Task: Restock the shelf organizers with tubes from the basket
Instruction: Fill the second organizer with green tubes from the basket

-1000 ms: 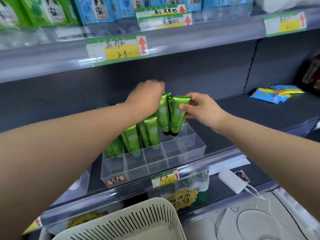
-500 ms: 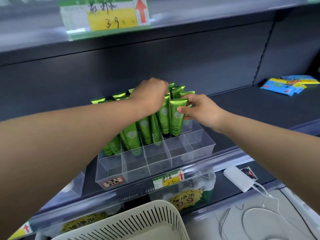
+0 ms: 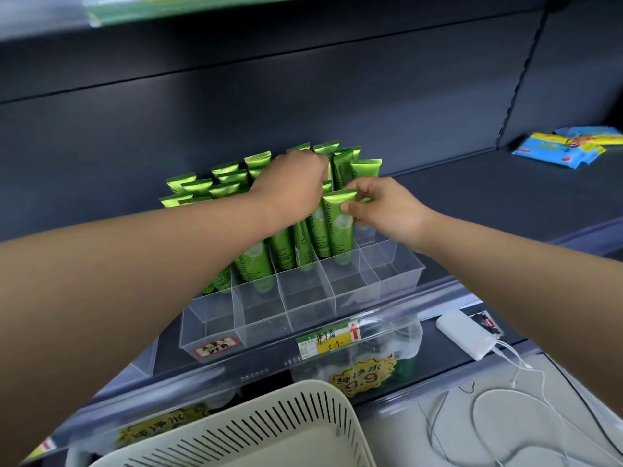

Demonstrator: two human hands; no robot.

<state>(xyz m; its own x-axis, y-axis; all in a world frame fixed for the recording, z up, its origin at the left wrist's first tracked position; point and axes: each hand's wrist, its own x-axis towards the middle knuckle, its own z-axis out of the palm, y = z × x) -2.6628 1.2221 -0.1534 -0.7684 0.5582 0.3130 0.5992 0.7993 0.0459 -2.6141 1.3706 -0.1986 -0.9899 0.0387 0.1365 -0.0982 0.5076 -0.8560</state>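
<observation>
Shelf organizer (image 3: pixel 303 311): right hand (image 3: pixel 387 210) pinches green tube (image 3: pixel 340 230).

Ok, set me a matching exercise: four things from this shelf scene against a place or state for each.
Things: 1 front tube; 2 power bank; 3 blue packets; 4 basket.
States: A cream, nearest the camera; B pinched by the right hand, upright in the clear organizer; C white, below the shelf; D lying far right on the shelf.
Pairs: 1-B, 2-C, 3-D, 4-A.
</observation>
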